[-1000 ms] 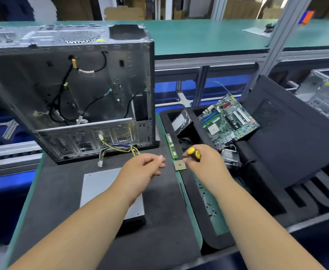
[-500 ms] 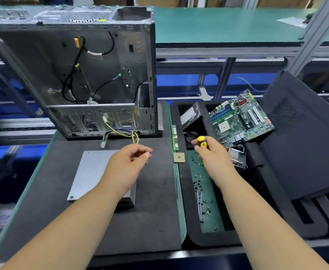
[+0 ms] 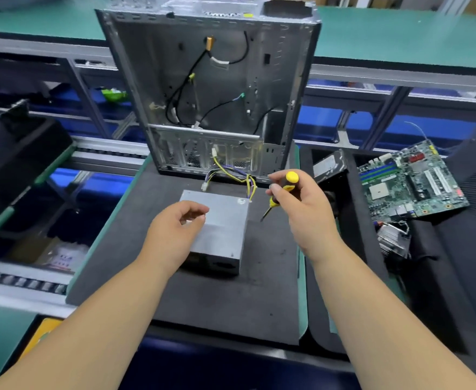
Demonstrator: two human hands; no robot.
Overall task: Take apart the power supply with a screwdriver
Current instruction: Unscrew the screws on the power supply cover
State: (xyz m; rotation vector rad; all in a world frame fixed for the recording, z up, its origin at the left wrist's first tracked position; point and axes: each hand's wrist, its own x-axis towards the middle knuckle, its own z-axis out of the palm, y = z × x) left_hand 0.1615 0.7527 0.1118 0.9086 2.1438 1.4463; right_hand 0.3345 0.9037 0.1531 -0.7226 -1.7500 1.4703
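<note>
Gripping screwdriver, tip perhaps blurred, right hand.

The power supply is dull brushed metal; the mat beneath looks matt dark foam; the screwdriver handle is glossy plastic.

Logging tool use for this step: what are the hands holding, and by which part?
The right hand grips the screwdriver by its yellow-and-black handle, tip pointing down. The left hand holds nothing, hovering over the power supply.

Grey power supply flat on mat; yellow-black screwdriver (tip downward) alongside
</note>
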